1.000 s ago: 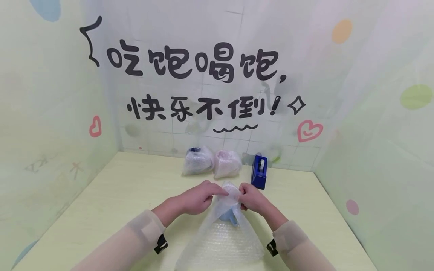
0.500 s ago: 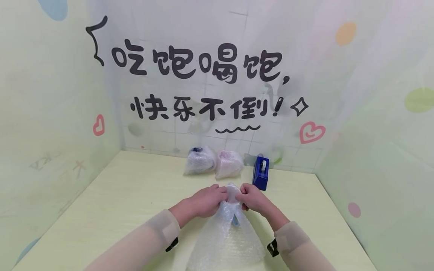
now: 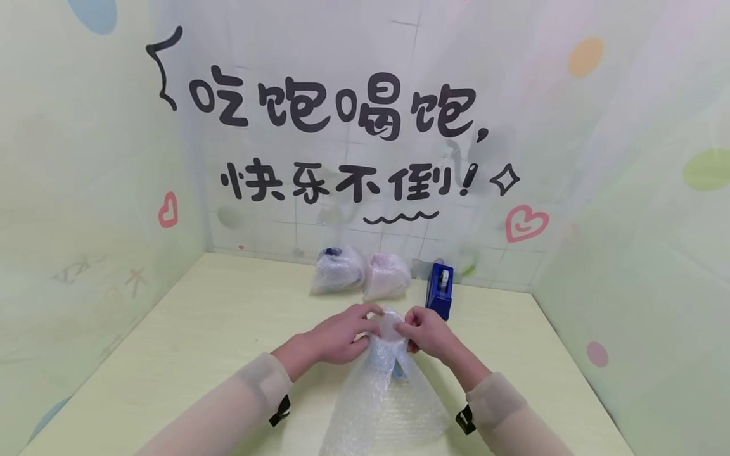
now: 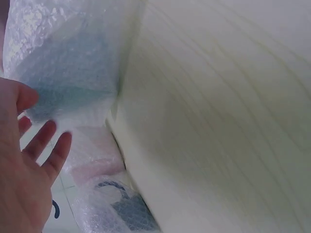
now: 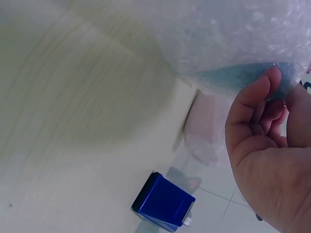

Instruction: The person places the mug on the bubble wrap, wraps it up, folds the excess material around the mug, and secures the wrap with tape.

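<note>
Bubble wrap [image 3: 365, 392] stands draped over a light blue thing with a handle-like strip [image 3: 398, 370], probably a cup; most of it is covered. My right hand [image 3: 430, 332] pinches the wrap near its top, fingers curled, as the right wrist view also shows. At the wrap's left side is my left hand [image 3: 342, 332], its fingers spread and loosely bent. In the left wrist view, the thumb of that left hand [image 4: 24, 160] lies against the wrap and the other fingers stand apart from it. Through the wrap, blue-green [image 5: 228, 77] shows beside the right fingers.
Two bubble-wrapped bundles stand against the back wall: one with a dark blue patch [image 3: 338, 272], one pinkish [image 3: 388, 277]. A blue tape dispenser [image 3: 440, 291] is to their right, just behind the right hand. Printed walls enclose the pale table [image 3: 228, 316] on three sides.
My left hand has brought the wrap's left part rightward over the blue thing, then spread its fingers and drawn slightly back. My right hand keeps its pinch in nearly the same place.
</note>
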The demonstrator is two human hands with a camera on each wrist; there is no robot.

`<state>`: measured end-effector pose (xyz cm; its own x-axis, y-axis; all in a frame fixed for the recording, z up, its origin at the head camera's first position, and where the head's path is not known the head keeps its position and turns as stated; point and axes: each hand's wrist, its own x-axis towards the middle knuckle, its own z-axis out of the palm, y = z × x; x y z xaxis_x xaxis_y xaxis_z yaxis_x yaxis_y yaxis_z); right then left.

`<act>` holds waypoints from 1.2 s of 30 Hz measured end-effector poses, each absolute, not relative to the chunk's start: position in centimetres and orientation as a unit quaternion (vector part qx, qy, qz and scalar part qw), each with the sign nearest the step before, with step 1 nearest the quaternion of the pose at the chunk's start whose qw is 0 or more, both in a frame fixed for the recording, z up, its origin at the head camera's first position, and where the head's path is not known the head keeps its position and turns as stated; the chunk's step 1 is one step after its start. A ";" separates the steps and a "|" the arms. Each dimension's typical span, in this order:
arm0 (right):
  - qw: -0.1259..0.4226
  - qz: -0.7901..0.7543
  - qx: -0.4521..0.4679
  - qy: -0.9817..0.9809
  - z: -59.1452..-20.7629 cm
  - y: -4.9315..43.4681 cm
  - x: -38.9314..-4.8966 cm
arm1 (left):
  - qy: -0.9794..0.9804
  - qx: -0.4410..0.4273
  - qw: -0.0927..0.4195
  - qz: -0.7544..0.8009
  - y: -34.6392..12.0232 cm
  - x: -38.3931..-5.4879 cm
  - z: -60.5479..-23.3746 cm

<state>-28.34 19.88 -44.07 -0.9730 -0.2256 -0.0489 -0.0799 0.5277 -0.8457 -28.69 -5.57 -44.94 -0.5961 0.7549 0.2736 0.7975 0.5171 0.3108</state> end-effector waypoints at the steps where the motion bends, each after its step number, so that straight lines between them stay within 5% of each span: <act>1: 0.077 -0.478 -0.087 0.871 -44.0 19.9 -28.2 | -0.871 -0.442 0.055 -0.206 -5.9 -28.7 -45.0; 8: 0.064 -0.424 -0.111 0.896 -42.0 19.8 -26.2 | -0.869 -0.446 0.038 -0.213 -6.9 -28.8 -44.4; 19: 0.046 -0.357 -0.219 0.907 -41.6 20.3 -24.7 | -0.877 -0.435 0.084 -0.188 -6.4 -29.2 -44.0; 32: 0.097 -0.372 -0.222 0.896 -42.1 21.5 -26.9 | -0.887 -0.397 -0.012 -0.236 -5.4 -30.8 -43.6; 36: 0.033 -0.324 -0.264 0.908 -42.2 22.0 -25.5 | -0.886 -0.395 -0.015 -0.243 -5.2 -30.7 -43.6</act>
<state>-25.54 21.98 -42.23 -0.8583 -0.5011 0.1101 -0.4578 0.6512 -0.6053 -30.72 -5.15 -43.58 -0.6881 0.7067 0.1644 0.6919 0.5709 0.4420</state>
